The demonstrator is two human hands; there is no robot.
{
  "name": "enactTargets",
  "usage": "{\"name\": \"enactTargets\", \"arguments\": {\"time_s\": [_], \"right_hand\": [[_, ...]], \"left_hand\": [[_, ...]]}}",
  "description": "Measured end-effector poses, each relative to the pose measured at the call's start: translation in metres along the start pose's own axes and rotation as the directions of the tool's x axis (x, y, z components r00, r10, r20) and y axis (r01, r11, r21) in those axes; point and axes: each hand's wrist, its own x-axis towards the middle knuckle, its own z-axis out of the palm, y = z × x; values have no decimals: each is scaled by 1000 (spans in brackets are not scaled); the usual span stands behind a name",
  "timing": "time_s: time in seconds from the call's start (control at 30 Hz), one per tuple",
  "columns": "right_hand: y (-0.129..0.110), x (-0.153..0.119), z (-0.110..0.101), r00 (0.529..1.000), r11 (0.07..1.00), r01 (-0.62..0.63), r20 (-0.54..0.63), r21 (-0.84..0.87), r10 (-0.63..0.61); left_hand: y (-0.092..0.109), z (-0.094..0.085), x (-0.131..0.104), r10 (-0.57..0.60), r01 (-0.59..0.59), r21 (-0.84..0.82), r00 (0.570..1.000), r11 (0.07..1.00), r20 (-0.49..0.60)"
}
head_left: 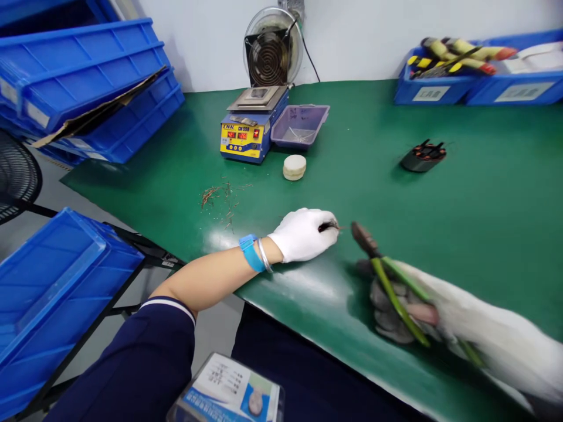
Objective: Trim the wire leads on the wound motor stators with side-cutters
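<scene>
My left hand (305,235), in a white glove, rests on the green table with its fingers curled round a small dark part (326,226). The glove hides most of that part; a thin coppery wire end sticks out to the right. To the right, my right hand (396,310) grips green-handled cutting pliers (389,287), slightly blurred. Their dark jaws point up and left, a short way from the left fingertips and apart from them. The right glove is greyish at the fingers, and the thumb is bare. Farther back on the right sits a dark wire-wound motor stator (423,157).
Copper wire scraps (215,196) lie left of my left hand. Behind are round white pads (294,167), a blue-yellow heating unit (253,126), a purple tray (303,126) and a fan (268,58). Blue bins (79,76) stand left; a tool bin (433,88) stands back right.
</scene>
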Motion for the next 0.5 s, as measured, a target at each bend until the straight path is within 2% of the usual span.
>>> {"name": "enactTargets", "arguments": {"time_s": [0.1,0.2,0.3,0.37,0.5], "right_hand": [[9,-1,1,991,989,-120,76,91,113],[7,0,2,980,970,-199,1,141,201],[-7,0,11,953,948,-284,-63,145,295],[-17,-2,20,952,949,-291,-65,119,300],[-23,-4,26,982,985,-174,-77,17,174]], "left_hand": [[3,-2,-1,-11,10,23,1000,1000,15],[4,-2,-1,-14,14,36,1000,999,23],[4,-2,-1,-4,3,38,1000,999,19],[4,-2,-2,2,-2,40,1000,999,18],[5,-2,-2,2,-2,43,1000,999,21]]}}
